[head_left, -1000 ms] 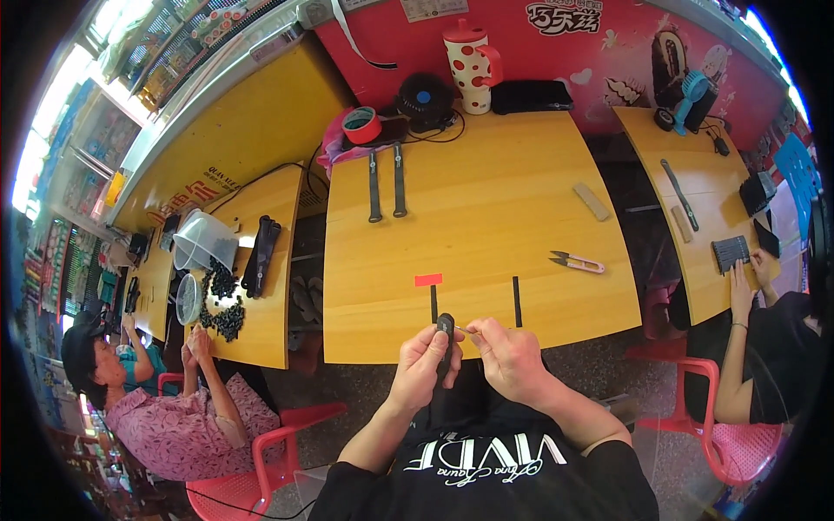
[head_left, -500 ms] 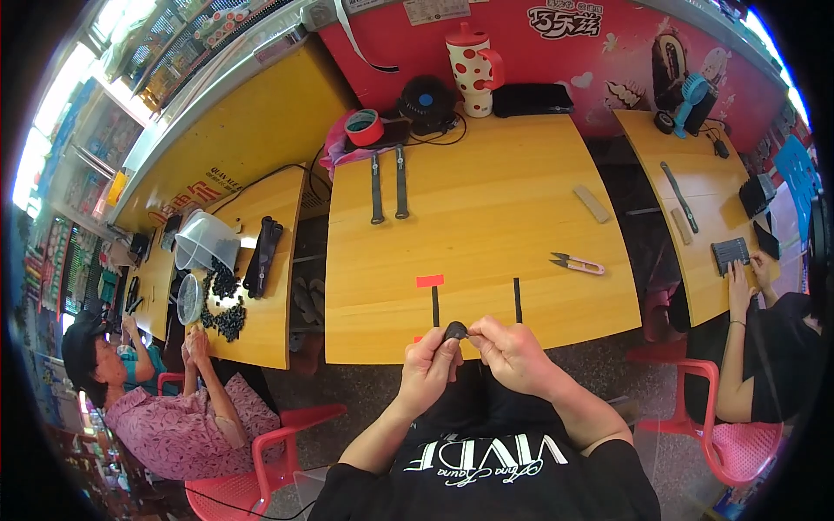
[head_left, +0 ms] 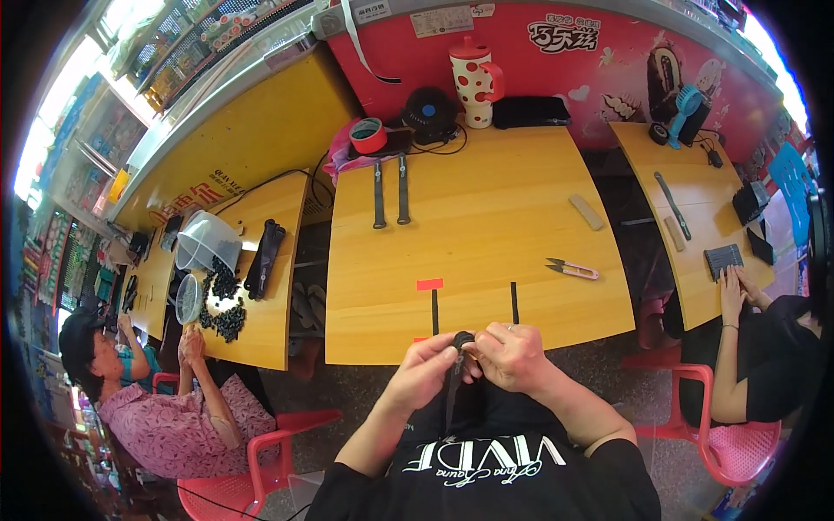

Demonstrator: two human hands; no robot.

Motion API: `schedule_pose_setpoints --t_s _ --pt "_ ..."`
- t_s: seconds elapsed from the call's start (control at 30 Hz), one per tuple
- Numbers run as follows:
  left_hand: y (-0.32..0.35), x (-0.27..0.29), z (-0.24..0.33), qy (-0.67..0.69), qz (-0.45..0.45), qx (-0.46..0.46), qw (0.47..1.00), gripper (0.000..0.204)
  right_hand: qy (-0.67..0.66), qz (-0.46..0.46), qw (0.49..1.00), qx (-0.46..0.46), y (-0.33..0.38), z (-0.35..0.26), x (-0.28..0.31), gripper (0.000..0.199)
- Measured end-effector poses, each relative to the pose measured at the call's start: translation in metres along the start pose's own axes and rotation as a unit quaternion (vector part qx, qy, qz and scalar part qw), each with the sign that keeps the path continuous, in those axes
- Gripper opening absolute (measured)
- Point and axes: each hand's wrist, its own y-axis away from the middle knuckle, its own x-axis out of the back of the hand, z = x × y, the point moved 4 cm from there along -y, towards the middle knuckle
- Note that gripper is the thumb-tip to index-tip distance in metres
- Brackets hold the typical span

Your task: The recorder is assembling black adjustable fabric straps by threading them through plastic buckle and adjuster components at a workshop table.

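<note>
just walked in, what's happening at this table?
A person seated at the yellow table has both hands together at its near edge: the left hand and right hand pinch a small black piece at the top of a black strap hanging toward the lap. On the table lie two more long black straps, pink-handled snips and a red tape roll. Other people work at side tables on both sides.

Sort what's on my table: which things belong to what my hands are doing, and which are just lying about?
In hand: black strap, pinched at its looped end by left hand and right hand.

Lying about: snips, two long black straps, red tape roll, spotted jug, small fan.
</note>
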Motion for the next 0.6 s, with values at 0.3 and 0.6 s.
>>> schedule_pose_setpoints --t_s 0.3,0.6 --pt "-0.01 0.017 -0.013 0.083 0.046 -0.048 0.994 0.026 0.049 -0.004 0.991 0.127 -0.001 -0.016 0.002 0.024" --pt "-0.038 0.094 0.037 0.282 0.159 -0.099 0.941 0.023 -0.195 -0.088 0.959 0.187 0.0 -0.052 0.004 0.03"
